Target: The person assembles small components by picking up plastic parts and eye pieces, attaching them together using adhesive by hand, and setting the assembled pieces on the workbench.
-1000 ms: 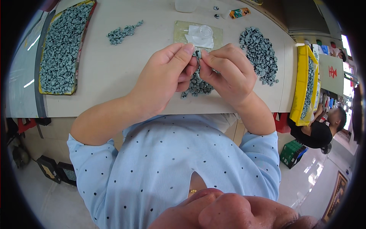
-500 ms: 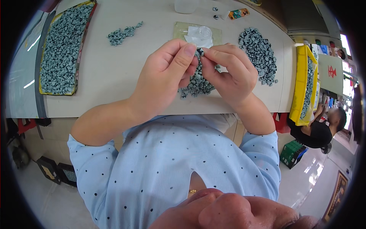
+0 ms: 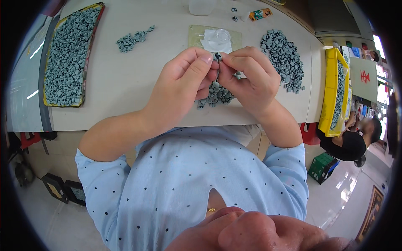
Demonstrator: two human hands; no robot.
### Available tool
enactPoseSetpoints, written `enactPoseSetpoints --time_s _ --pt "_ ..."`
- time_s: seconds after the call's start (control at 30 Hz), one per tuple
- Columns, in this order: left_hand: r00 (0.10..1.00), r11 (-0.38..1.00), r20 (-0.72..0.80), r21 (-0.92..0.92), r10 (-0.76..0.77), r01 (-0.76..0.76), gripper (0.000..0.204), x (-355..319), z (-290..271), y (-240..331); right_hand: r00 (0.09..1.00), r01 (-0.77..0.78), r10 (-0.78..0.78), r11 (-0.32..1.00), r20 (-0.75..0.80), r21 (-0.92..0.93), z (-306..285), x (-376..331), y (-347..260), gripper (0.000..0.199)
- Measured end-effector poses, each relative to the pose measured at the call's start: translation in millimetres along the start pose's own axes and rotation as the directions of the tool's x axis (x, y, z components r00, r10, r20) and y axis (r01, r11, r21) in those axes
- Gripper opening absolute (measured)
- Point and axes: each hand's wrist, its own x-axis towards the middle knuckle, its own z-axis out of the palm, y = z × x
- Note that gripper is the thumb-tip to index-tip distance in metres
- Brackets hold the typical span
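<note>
Between my fingertips is a small grey-green piece with dark patches, held above the table. My left hand is closed, its thumb and forefinger pinching the piece from the left. From the right, the closed thumb and forefinger of my right hand meet it. Right below my hands lies a heap of similar grey-green pieces, partly hidden by them. Just beyond sits a greenish mat with a clear round dish and white sheets on it.
Far left stands a tray of pieces; a smaller cluster lies nearer. To the right are a larger pile and a yellow bin. An orange tube and a clear container are at the back. Another person sits far right.
My right hand has shifted slightly left and the pinched piece has turned a little. The whole view has moved slightly; both hands keep their pinch.
</note>
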Motion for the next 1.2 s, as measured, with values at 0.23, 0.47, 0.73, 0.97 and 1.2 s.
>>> enactPoseSetpoints --time_s 0.23,0.47,0.73,0.97,1.2 --pt "0.998 0.999 0.030 0.016 -0.046 0.046 0.026 0.9 -2.9 3.1 1.000 0.030 -0.030 0.999 -0.008 -0.015 -1.0 0.9 0.9 0.021" --pt "0.994 0.997 0.074 0.012 -0.080 0.079 0.029 1.2 -5.0 3.6 0.991 0.136 -0.135 0.990 0.021 -0.029 -2.7 2.1 1.1 0.022" --pt "0.998 0.999 0.058 0.033 -0.012 0.010 0.029 0.6 -2.5 -0.4 0.983 0.183 -0.182 0.981 0.025 -0.057 -1.9 2.5 -0.1 0.020" --pt "0.992 0.976 0.026 0.178 0.124 -0.126 0.028 -0.6 -5.2 -10.7 0.973 0.227 -0.231 0.967 -0.025 -0.113 4.0 -1.3 -4.0 0.017" --pt "0.942 0.871 0.082 0.361 0.326 -0.333 0.024 4.4 -7.1 -9.6 0.984 0.176 -0.178 0.981 -0.020 -0.078 3.3 -0.6 -5.8 0.021"
